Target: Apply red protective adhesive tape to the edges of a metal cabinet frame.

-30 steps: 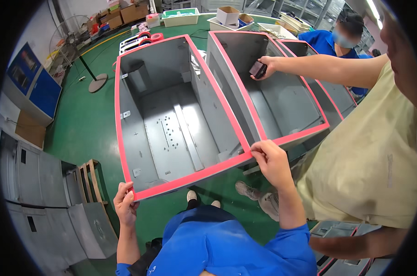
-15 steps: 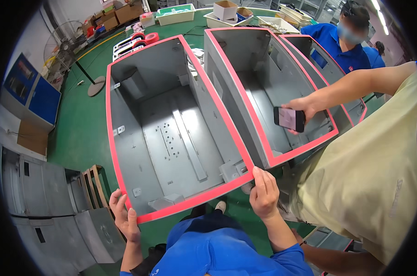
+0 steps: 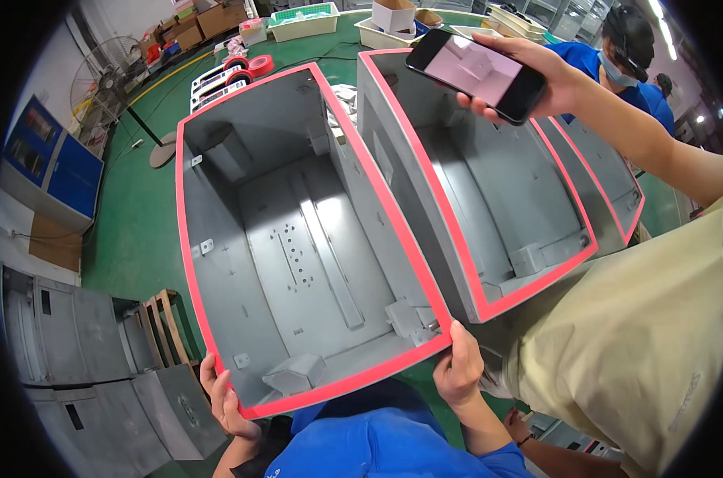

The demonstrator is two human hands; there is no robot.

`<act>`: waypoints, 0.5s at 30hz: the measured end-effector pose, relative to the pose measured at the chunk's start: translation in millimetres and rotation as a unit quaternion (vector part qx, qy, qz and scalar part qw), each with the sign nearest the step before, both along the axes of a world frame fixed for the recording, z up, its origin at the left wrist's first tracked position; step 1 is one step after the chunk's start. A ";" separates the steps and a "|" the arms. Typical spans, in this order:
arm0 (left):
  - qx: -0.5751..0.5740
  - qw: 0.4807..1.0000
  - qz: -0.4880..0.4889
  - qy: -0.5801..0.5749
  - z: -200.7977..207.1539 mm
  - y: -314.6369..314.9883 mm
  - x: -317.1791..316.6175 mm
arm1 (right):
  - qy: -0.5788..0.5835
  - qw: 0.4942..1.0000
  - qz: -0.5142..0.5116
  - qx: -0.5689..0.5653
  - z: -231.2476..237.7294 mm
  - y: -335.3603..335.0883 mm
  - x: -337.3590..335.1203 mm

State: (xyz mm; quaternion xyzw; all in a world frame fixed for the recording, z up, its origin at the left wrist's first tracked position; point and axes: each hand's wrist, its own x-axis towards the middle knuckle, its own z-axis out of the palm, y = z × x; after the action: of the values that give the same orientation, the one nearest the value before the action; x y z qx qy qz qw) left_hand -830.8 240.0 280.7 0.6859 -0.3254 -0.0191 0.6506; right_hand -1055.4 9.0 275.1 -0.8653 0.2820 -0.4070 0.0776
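Note:
In front of me is a large grey metal cabinet (image 3: 234, 299) with its opening facing up. Red tape (image 3: 345, 381) runs along its rim, and brackets and a row of holes show inside. My left hand (image 3: 230, 402) grips the near left corner, fingers along the outer side and thumb by the front edge. At the near right corner, my right hand (image 3: 459, 368) holds the edge, its fingers bent against the taped rim. Part of its grip is hidden behind the corner.
A second taped cabinet (image 3: 529, 293) stands close on the right, with a third (image 3: 605, 159) beyond. A co-worker in a pale yellow shirt (image 3: 616, 334) holds a phone (image 3: 477, 73) over them. Red tape rolls (image 3: 259, 65) lie past the far edge; a fan base (image 3: 163, 149) stands left.
The cabinet's near edge has come closer to me, along with both hands. The co-worker's phone has risen and moved away from me, now above the second cabinet's far part.

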 end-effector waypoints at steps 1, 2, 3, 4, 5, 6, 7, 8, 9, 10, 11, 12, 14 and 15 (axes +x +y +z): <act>-0.007 1.000 0.003 0.007 0.1 0.5 -0.9 | -0.003 1.000 0.000 0.004 -1.0 0.9 0.6; -0.018 1.000 0.009 0.014 -0.6 0.1 -1.5 | -0.007 1.000 0.002 0.003 -0.7 0.1 1.8; -0.028 0.999 0.009 0.016 -2.1 0.7 -1.8 | -0.010 1.000 0.005 0.003 -0.4 -0.3 2.8; -0.037 0.999 0.009 0.019 -3.6 1.9 -2.1 | -0.006 1.000 0.002 -0.004 0.0 -0.2 3.9; -0.047 0.999 0.004 0.022 -4.3 1.0 -1.6 | -0.006 1.000 -0.002 -0.004 -0.8 0.5 2.9; -0.043 0.999 0.008 0.019 -3.6 -0.4 -1.0 | -0.006 1.000 -0.006 -0.004 -2.3 0.7 2.1; -0.038 0.999 0.012 0.017 -1.8 -1.5 -0.4 | -0.006 1.000 -0.010 -0.003 -2.5 -0.8 2.7; -0.032 0.999 0.014 0.016 -1.3 -1.5 -1.1 | -0.010 1.000 -0.014 -0.004 -2.3 -1.0 3.2; -0.036 0.999 0.016 0.017 -1.5 -2.2 -1.3 | -0.011 1.000 -0.017 -0.004 -2.5 -1.6 3.8; -0.039 0.999 0.017 0.017 -1.6 -3.1 -1.1 | -0.012 1.000 -0.020 -0.005 -3.0 -2.5 4.4; -0.044 0.999 0.017 0.018 -2.6 -3.4 -1.7 | -0.012 1.000 -0.024 -0.007 -3.4 -2.8 4.5; -0.050 0.998 0.019 0.023 -3.2 -3.5 -2.2 | -0.017 1.000 -0.023 -0.005 -3.3 -2.8 5.0; -0.062 0.997 0.021 0.033 -4.3 -3.8 -3.0 | -0.025 0.999 -0.023 -0.002 -2.8 -2.6 6.5; -0.067 0.997 0.021 0.033 -4.9 -4.3 -2.9 | -0.023 0.999 -0.021 -0.002 -1.7 -2.4 6.5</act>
State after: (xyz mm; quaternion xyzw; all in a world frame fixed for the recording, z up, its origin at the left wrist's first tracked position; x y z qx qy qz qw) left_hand -833.6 235.7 275.8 0.6464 -0.2894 -0.0061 0.7060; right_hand -1049.0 6.6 273.5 -0.8495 0.2978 -0.4292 0.0738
